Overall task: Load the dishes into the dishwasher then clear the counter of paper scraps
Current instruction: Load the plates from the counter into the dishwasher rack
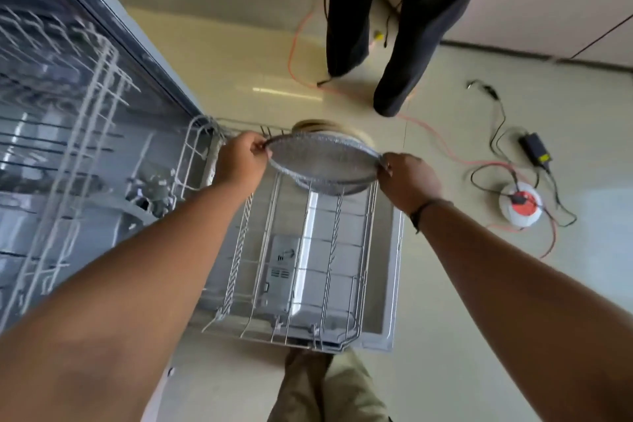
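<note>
Two bare forearms reach in from the bottom of the frame. The left hand pinches one edge of a round silver foil pan, the right hand pinches the opposite edge. The pan hangs at centre frame over the far end of the white wire lower rack, tilted, its width running left to right. A beige dish sits just behind it. Loading looks barely begun; the counter is out of view.

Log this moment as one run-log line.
step: loading | left hand and right hand: pinch round silver foil tray rims | tray: over white wire dishwasher rack
</note>
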Demonstrator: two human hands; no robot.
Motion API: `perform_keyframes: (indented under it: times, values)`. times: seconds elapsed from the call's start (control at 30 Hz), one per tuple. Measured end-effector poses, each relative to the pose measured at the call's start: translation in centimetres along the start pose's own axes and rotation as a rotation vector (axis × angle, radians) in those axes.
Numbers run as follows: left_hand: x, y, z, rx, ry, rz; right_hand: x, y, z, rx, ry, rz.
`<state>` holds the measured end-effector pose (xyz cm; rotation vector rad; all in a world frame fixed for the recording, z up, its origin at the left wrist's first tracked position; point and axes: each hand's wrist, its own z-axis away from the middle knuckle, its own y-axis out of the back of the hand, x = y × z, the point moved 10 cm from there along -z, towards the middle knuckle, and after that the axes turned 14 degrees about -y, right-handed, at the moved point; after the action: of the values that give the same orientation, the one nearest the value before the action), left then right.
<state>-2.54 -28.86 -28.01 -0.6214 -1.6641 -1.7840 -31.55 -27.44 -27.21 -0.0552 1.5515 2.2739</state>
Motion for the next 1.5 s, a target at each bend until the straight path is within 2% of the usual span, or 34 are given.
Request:
perform_keyframes:
  times: [0.13,0.3,0.63,0.8,0.93,1.07,1.3,1.4,1.5]
  values:
    - [-4.4,-4.6,-1.6,-0.017,0.074,0.0,1.5,-5.2,-3.5,-0.042,-0.018,0.022]
    - [-7.5,-7.6,-2.1,-0.068,0.077,-0.052,2.6,-9.1,-5.7,-0.066,0.002,0.065]
    - [-8.6,-9.3,-2.4,-0.095,0.076,-0.069,3.8,-12.8,-6.3,-0.123,-0.044,0.136]
    - [-9.6,-11.8,-0.9,-0.257,0.133,-0.042,4.7,-15.1,-5.9,-0.228,-0.119,0.17]
    - [-9.6,-14.4,1.6,-0.494,0.117,-0.08,5.2,-15.4,-5.7,-0.233,-0.179,0.12]
    - [-9.6,-15.4,3.9,-0.603,0.128,-0.1,6.2,-15.7,-5.8,-0.264,-0.237,0.068]
    - [-9.3,-14.3,7.6,-0.613,0.158,-0.094,5.5,-15.0,-3.9,-0.394,-0.236,-0.042]
    - [-7.4,-13.4,9.7,-0.604,0.146,-0.069,5.0,-13.9,-2.4,-0.384,-0.261,-0.144]
    - [-5.2,-11.5,12.8,-0.583,0.135,-0.055,2.9,-13.4,0.6,-0.416,-0.171,-0.106]
